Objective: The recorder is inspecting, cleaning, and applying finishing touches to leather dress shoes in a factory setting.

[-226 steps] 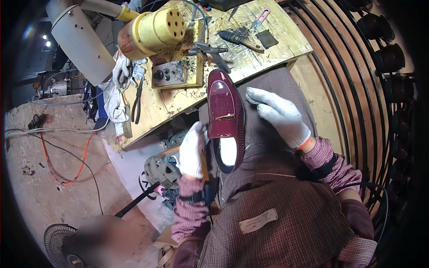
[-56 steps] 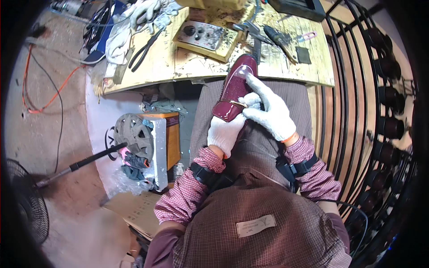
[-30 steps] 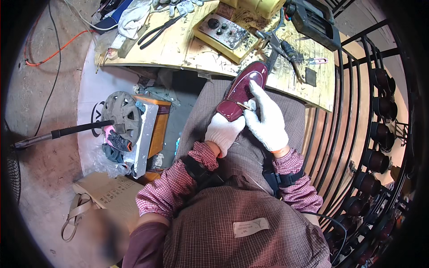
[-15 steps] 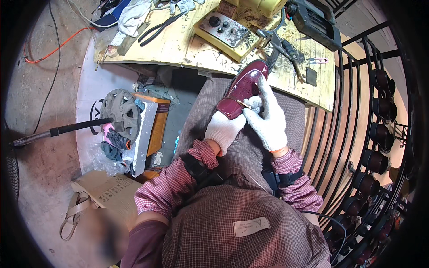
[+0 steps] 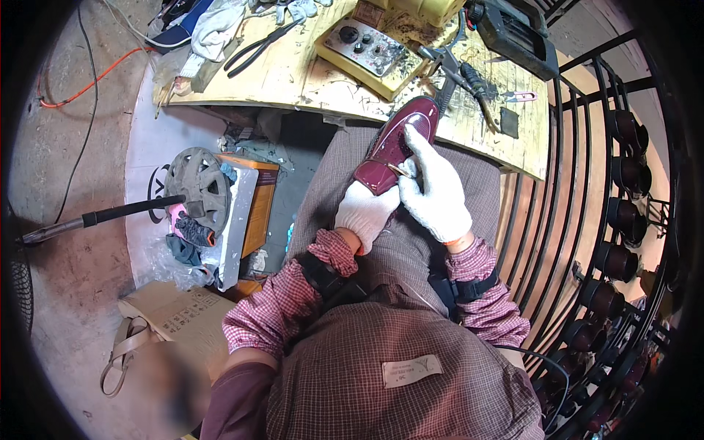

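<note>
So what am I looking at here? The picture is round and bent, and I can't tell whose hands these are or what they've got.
There is no machine here: a person wears a wide-angle camera on the head, looking down, which is why straight edges curve. The two white-gloved hands are that person's own. The left hand grips the heel end of a dark red glossy shoe resting on the lap, while the right hand lies on top of it, fingers pointing toward the toe. Ahead is a wooden workbench with black pliers, a yellow control box with knobs and other tools. On the right, a black metal rack holds more dark shoes.
</note>
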The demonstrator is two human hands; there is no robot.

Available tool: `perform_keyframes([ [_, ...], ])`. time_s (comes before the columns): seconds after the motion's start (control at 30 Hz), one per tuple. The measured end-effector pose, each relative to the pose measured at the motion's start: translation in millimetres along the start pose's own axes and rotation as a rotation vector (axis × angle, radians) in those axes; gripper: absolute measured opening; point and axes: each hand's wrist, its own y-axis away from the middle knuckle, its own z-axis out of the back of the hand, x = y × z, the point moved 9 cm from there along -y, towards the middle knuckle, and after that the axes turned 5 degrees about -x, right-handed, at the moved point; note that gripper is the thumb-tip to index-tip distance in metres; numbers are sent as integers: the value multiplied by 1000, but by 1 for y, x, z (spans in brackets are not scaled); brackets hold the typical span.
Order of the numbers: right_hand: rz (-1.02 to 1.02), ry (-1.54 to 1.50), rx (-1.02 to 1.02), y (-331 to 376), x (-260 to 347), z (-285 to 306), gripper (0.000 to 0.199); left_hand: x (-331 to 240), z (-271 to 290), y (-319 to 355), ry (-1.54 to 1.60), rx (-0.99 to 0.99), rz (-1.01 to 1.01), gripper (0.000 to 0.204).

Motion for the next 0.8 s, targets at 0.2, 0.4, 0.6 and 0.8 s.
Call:
perform_keyframes([
  [0.2, 77, 66, 70, 2, 6, 3, 66, 2, 3, -1, 69, -25, -2, 40],
  [0.4, -270, -444, 46, 24, -23, 10, 62, 2, 4, 0, 118, -32, -16, 34],
  [0.6, -233, -381, 113, 28, -22, 10, 59, 1, 7, 2, 103, -107, -34, 32],
  [0.8, -250, -332, 128, 22, -26, 3, 54, 5, 0, 0, 112, -59, -10, 30],
])
